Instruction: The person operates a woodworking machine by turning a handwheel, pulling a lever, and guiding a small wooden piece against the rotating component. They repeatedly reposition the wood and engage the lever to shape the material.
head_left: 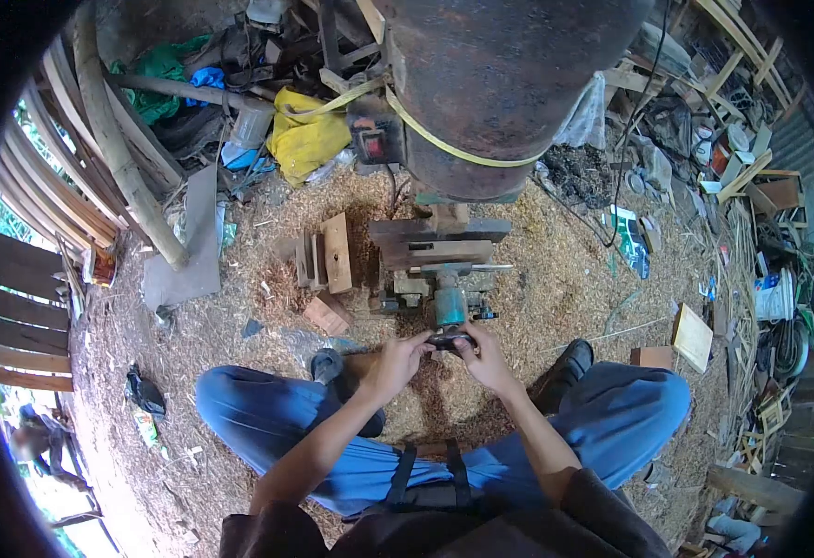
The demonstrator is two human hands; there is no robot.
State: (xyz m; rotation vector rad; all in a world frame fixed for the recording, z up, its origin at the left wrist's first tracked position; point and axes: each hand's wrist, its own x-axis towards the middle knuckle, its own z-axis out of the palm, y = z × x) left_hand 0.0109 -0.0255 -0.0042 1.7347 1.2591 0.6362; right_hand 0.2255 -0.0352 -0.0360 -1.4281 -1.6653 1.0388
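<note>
In front of me, my left hand [401,365] has its fingers closed on one side of a small dark, glossy object [446,340]. My right hand [487,361] grips the other side of it. What kind of thing it is, I cannot make out. It sits at the near end of a teal cylindrical machine part [450,303]; whether it is joined to that part does not show. Beyond this lie a long wooden block [449,251] with a slot and a thin metal rod [492,268], among dark machine parts low to the ground.
A large rusty drum [500,84] with a yellow strap stands at the far side. A wooden block [336,253] and a smaller reddish block [329,316] lie to the left. Wood shavings [555,288] cover the floor. A person [39,446] is at the left edge.
</note>
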